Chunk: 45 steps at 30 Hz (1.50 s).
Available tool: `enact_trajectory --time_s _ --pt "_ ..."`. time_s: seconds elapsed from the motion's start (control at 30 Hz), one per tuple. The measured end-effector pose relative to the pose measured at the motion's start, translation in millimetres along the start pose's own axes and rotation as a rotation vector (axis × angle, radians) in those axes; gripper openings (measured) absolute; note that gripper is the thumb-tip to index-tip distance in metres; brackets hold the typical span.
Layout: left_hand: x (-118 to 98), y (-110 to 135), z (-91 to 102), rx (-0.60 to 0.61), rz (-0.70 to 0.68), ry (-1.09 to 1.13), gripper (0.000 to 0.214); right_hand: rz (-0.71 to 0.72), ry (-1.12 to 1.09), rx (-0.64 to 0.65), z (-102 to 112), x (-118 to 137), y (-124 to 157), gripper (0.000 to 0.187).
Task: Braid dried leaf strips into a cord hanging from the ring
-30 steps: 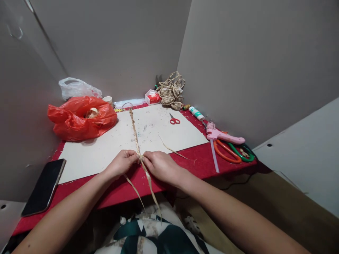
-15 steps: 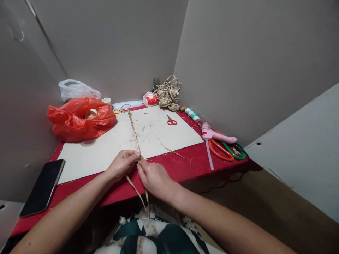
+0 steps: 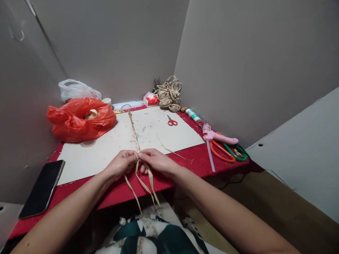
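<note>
A thin straw braid (image 3: 134,131) runs down the white board from its far edge to my two hands. My left hand (image 3: 123,161) pinches the braid's near end, its fingers closed. Right beside it, my right hand (image 3: 156,160) is also closed in a pinch at the same spot, thumb against the straw. Loose flat straw strands (image 3: 144,185) hang from between the hands over the table's front edge toward my lap. The exact crossing of the strands under my fingertips is hidden.
Red-handled scissors (image 3: 172,121) and a stray straw strip (image 3: 169,150) lie on the white board (image 3: 87,155). A red plastic bag (image 3: 76,123) and a phone (image 3: 42,188) sit left. Right are a pink glue gun (image 3: 215,135) and large scissors (image 3: 224,153). Straw coils (image 3: 168,95) stand behind.
My right hand has moved slightly up and its thumb now meets my left fingertips. The hanging strands have spread apart, with three now showing below the hands.
</note>
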State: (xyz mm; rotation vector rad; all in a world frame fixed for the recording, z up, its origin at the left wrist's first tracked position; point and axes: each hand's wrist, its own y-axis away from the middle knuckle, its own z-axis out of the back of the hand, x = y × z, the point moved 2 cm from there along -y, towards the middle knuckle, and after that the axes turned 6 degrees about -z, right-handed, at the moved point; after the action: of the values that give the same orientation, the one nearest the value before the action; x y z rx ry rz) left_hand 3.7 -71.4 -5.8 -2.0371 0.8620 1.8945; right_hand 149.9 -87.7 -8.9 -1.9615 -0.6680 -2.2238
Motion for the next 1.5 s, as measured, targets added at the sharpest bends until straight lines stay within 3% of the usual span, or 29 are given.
enact_trajectory --time_s 0.1,0.27,0.37,0.47,0.6,0.8,0.9,0.97,1.03,1.17,1.2,1.33,1.5 --pt "1.0 -0.8 1.8 0.009 0.004 -0.073 0.026 -0.168 -0.133 0.149 -1.2 -7.1 -12.2 0.029" --pt "-1.5 -2.2 3.6 0.09 -0.183 -0.388 0.028 -0.17 0.038 0.191 8.1 -7.6 -17.5 0.032" --pt "-6.2 1.1 6.4 0.087 -0.243 -0.669 0.03 -0.163 -0.027 0.134 5.0 -9.3 -17.4 0.033" --pt "-13.1 9.2 7.1 0.028 -0.252 -1.0 0.033 -0.154 -0.106 -0.004 -3.7 -11.4 -14.5 0.033" --pt "-16.4 23.7 -4.3 -0.054 -0.269 -1.318 0.035 -0.144 -0.2 -0.154 -15.3 -10.1 -8.2 0.031" --pt "-1.2 33.1 -26.4 0.004 -0.228 -1.602 0.038 -0.199 -0.447 -0.096 -25.6 -9.0 -2.7 0.031" --pt "-4.6 36.0 -28.5 0.109 -0.278 -1.527 0.036 -0.198 -0.496 -0.049 -24.3 -12.3 -1.2 0.02" --pt "-12.5 37.7 -26.7 0.252 -0.312 -1.337 0.033 -0.201 -0.538 -0.019 -21.4 -14.4 -0.1 0.019" --pt "-21.8 35.9 -20.1 0.272 -0.309 -1.08 0.034 -0.198 -0.587 0.024 -18.1 -15.3 0.7 0.019" --pt "-29.4 20.4 3.1 -0.253 -0.39 -0.692 0.025 -0.192 -0.638 0.112 -14.1 -15.0 0.4 0.023" --pt "-25.9 15.4 5.5 -0.262 -0.373 -0.604 0.023 -0.189 -0.637 0.126 -13.8 -14.9 -0.1 0.023" --pt "-5.0 1.2 0.8 0.012 -0.102 -0.322 0.027 -0.174 -0.567 0.176 -13.0 -14.7 -1.1 0.023" --pt "-2.9 -0.2 0.3 0.063 -0.148 -0.428 0.03 -0.106 -0.227 0.135 -3.0 -14.8 -0.3 0.018"
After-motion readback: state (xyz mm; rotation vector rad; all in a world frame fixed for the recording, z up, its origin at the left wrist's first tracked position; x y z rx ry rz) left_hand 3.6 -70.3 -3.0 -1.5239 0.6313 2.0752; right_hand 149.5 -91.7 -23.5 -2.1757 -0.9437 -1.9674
